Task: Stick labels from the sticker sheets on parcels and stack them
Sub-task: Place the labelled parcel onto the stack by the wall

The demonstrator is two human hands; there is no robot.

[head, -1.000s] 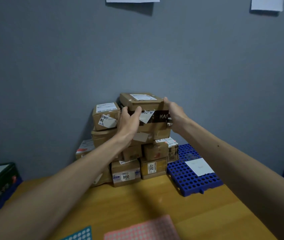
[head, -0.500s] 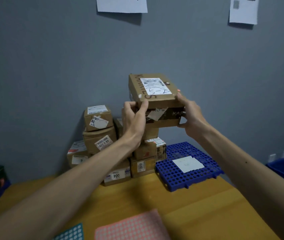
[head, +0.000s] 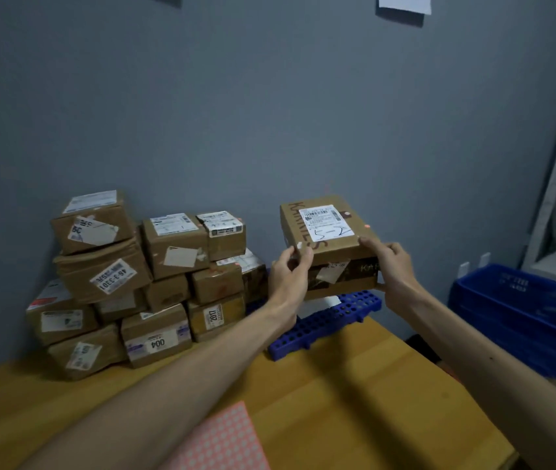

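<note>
Parcel [head: 324,237] with the hand-lettered top and white shipping label [head: 326,223]: a second ago on top of the stack of parcels [head: 154,276], now lifted off, carried right and lower. Held in the air above the blue perforated mat [head: 337,317], apart from the pile, tilted so the top face shows. Gripped at both near corners: left hand [head: 285,276] with thumb and fingers curled round the near-left corner, right hand [head: 393,269] with fingers clamped over the top edge and thumb low on the front face. Probably taken down for labelling rather than stacking, so the sticking step not yet done. Pink sticker sheet [head: 222,439] flat on the wooden table [head: 371,385], close to the body, untouched. Likely calls for setting the box down first, to free a hand for peeling. Blue crate [head: 524,313] off to the right
</note>
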